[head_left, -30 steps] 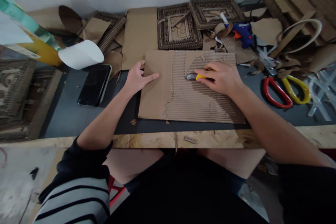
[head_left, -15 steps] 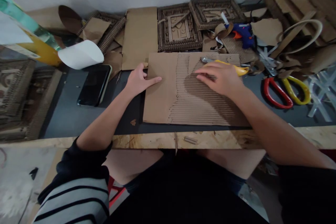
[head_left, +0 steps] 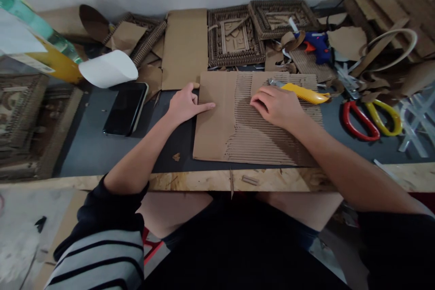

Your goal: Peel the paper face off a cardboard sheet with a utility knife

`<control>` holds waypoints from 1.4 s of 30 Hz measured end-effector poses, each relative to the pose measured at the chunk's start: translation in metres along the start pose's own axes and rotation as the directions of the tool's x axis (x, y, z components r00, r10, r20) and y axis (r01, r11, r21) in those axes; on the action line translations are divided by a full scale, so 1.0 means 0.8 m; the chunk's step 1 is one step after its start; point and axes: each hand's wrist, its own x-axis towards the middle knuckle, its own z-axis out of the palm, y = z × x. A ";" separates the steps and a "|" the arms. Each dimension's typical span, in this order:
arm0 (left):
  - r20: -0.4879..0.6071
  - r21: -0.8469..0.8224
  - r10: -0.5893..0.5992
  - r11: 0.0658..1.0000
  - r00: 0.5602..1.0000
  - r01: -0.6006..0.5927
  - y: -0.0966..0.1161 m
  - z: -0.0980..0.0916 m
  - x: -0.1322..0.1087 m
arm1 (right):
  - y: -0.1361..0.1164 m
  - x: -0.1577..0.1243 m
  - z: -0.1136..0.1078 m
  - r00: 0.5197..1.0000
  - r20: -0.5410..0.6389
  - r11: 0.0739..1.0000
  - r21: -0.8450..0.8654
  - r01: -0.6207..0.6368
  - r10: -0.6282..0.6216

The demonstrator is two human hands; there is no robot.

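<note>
A cardboard sheet [head_left: 214, 136] lies flat in front of me, smooth on its left part and with bare corrugated ridges [head_left: 258, 145] over most of the rest. At its left edge rests my left hand [head_left: 185, 104], open, the thumb stretched out onto the smooth part. My right hand [head_left: 277, 106] is over the ridges with thumb and fingertips pressed together; what they pinch, if anything, is hidden. A small smooth paper patch [head_left: 260, 80] shows just behind those fingers. Beyond the right hand, a yellow-handled utility knife [head_left: 306, 94] lies on the sheet.
Scissors [head_left: 360, 120] with red and yellow handles lie at right, near clear glue sticks [head_left: 416, 122] and a blue glue gun [head_left: 316, 46]. Corrugated frames [head_left: 234, 38] and a plain cardboard piece [head_left: 185, 50] stand behind. A phone [head_left: 125, 108], white roll [head_left: 108, 70] and bottle [head_left: 41, 22] are left.
My right hand's fingertips have closed together and shifted slightly down and left across the ridges, uncovering more of the knife. The left hand stays at the sheet's edge. The view has shifted slightly.
</note>
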 end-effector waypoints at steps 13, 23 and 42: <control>0.047 0.089 -0.013 0.996 0.999 0.009 0.009 -0.006 -0.002 | 0.024 0.010 0.017 0.975 -0.131 0.975 0.155 -0.158 0.178; 0.027 0.091 -0.008 0.996 1.000 0.006 0.010 -0.004 -0.003 | 0.014 0.018 0.010 0.967 -0.019 0.948 0.205 -0.243 0.252; 0.044 0.030 -0.066 0.997 0.997 0.065 0.023 -0.012 -0.006 | 0.050 0.016 0.038 0.693 -0.426 0.781 0.532 -0.328 0.582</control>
